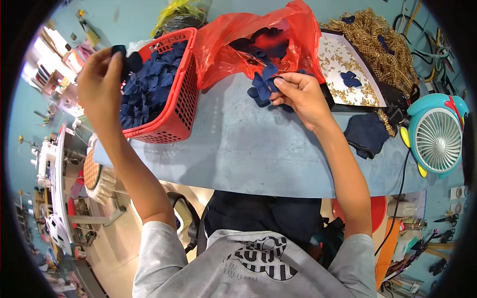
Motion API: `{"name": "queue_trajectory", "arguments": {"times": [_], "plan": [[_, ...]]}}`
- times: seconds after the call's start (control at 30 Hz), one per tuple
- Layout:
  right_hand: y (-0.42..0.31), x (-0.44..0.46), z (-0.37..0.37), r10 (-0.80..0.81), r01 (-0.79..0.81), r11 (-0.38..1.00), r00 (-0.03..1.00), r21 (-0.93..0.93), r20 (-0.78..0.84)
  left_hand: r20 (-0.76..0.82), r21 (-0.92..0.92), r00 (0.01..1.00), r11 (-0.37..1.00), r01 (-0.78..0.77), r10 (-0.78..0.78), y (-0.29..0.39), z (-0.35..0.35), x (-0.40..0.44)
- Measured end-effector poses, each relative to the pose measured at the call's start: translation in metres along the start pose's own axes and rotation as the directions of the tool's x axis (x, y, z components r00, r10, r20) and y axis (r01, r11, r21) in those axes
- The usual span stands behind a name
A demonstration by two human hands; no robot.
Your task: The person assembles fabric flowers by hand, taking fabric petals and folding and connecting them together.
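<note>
Above the left part of the red basket (186,107), my left hand (102,82) pinches a dark blue fabric petal (132,62). Many blue fabric petals (154,82) fill the basket. My right hand (302,97) is closed on a blue fabric flower (263,85) in front of the open red plastic bag (218,44). Dark fabric pieces (273,42) lie inside the bag. Another blue flower (351,79) rests in a white-lined tray (343,59) among small gold pieces.
A heap of gold trim (380,44) lies behind the tray at the right. A dark fabric piece (367,134) lies on the blue-grey table (238,154). The turquoise fan (439,141) stands at the right edge, with a black cable hanging down near it.
</note>
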State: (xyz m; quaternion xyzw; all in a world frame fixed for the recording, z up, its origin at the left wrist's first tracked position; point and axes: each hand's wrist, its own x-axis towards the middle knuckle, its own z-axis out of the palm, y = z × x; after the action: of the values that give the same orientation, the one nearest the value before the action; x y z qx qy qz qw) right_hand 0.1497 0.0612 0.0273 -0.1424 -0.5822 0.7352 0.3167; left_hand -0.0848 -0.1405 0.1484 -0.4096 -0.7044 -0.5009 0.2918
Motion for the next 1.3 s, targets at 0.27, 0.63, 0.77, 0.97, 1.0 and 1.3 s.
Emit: {"name": "queue_trajectory", "arguments": {"times": [0.27,0.63,0.77,0.97,1.0,1.3], "plan": [[0.002,-0.002,0.004,-0.054,0.053,0.992,0.999,-0.114,-0.001,0.212,0.352,0.971,0.919,-0.179,0.108,-0.021,0.022,0.006],[-0.001,-0.006,0.011,-0.068,0.074,0.986,0.996,-0.147,0.051,0.212,-0.230,0.935,0.944,-0.236,0.285,0.087,0.065,-0.117],[-0.005,-0.009,0.010,-0.043,0.059,0.991,0.991,-0.122,0.130,0.381,-0.491,0.905,0.871,0.023,0.191,0.085,0.091,-0.130],[-0.009,-0.013,0.009,-0.099,0.127,0.989,0.951,-0.076,0.294,0.653,-0.544,0.757,0.690,0.478,-0.009,0.080,0.086,-0.127],[-0.010,-0.014,0.009,-0.103,0.131,0.989,0.936,-0.062,0.337,0.582,-0.558,0.812,0.702,0.443,-0.050,0.080,0.080,-0.126],[-0.012,-0.011,0.006,-0.130,0.136,0.991,0.945,0.002,0.300,0.102,-0.781,0.954,0.570,0.253,-0.283,0.071,0.016,-0.066]]}}
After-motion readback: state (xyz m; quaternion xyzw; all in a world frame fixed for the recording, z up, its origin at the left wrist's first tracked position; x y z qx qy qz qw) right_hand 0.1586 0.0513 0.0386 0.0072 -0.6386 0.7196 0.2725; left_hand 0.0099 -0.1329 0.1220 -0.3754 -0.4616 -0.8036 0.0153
